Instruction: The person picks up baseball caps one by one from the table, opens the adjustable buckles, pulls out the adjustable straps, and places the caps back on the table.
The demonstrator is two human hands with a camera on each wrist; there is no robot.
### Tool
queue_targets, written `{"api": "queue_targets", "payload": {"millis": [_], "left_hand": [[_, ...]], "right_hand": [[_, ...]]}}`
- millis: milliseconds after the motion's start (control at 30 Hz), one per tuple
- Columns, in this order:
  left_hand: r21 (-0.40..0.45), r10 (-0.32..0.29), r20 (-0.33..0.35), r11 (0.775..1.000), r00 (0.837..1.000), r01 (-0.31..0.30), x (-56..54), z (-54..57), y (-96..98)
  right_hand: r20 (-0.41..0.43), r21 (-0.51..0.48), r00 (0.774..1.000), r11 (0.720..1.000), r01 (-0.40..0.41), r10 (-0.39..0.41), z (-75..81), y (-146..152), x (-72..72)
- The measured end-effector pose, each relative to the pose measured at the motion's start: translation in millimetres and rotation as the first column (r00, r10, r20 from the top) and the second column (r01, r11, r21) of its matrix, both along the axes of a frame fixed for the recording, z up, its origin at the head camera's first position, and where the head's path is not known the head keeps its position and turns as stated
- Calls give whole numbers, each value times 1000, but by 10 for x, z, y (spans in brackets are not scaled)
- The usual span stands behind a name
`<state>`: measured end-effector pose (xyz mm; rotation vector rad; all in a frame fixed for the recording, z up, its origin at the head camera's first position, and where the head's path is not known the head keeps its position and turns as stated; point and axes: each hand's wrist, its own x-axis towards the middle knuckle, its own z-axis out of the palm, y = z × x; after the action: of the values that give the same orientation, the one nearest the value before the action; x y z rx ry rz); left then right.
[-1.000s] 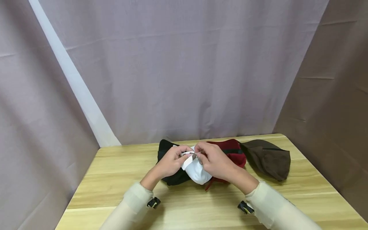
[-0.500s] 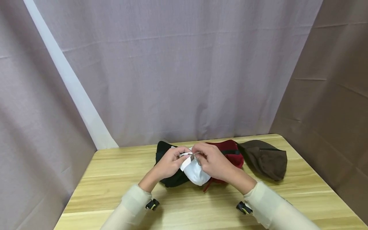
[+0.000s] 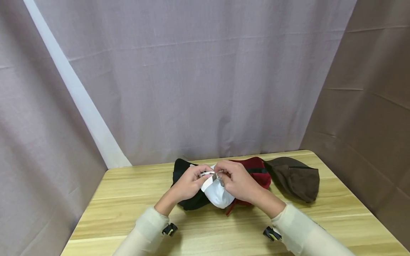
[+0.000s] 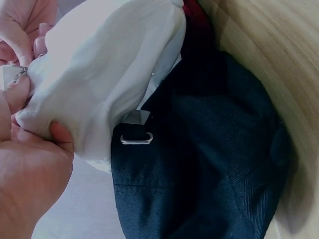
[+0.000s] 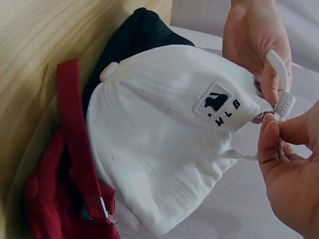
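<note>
A white baseball cap point(image 5: 164, 124) with an MLB patch point(image 5: 215, 101) is held between my hands. In the head view my left hand point(image 3: 189, 183) grips the cap's back edge beside the strap point(image 5: 279, 69). My right hand point(image 3: 238, 181) pinches at the metal buckle point(image 5: 286, 104) from the other side, thumb against fingertips. The fingertips of both hands nearly meet there, and they partly hide the strap. Directly behind the white cap lie a black cap point(image 4: 199, 149) with its own metal strap loop and a dark red cap point(image 5: 47, 199).
A brown cap point(image 3: 296, 179) lies at the right, next to the red cap point(image 3: 256, 170). All stand on a wooden table point(image 3: 128, 206), whose far edge runs along a grey curtain point(image 3: 179, 89). The red cap's strap point(image 5: 75, 124) stretches toward the white cap.
The head view has tilted and shifted slightly. Both hands keep their hold at the buckle, with only small finger movements.
</note>
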<state>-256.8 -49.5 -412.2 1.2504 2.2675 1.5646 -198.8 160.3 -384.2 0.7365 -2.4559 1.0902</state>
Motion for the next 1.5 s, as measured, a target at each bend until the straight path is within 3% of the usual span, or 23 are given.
{"api": "queue_targets", "payload": {"millis": [433, 733, 1033, 1300, 1500], "left_hand": [[-5, 2, 3, 1000, 1000, -2, -2, 3, -28], [-25, 31, -15, 999, 999, -31, 6, 17, -48], [-38, 26, -5, 999, 1000, -26, 22, 38, -51], [-27, 3, -18, 1000, 1000, -4, 16, 31, -40], [-24, -5, -7, 1000, 1000, 5, 8, 26, -36]], "right_hand": [[27, 10, 1000, 1000, 4, -4, -9, -12, -19], [-79, 178, 991, 976, 122, -110, 66, -92, 123], [-7, 190, 995, 977, 97, -98, 78, -95, 106], [-64, 140, 998, 990, 32, -23, 54, -54, 64], [-22, 89, 1000, 996, 5, -3, 32, -10, 7]]}}
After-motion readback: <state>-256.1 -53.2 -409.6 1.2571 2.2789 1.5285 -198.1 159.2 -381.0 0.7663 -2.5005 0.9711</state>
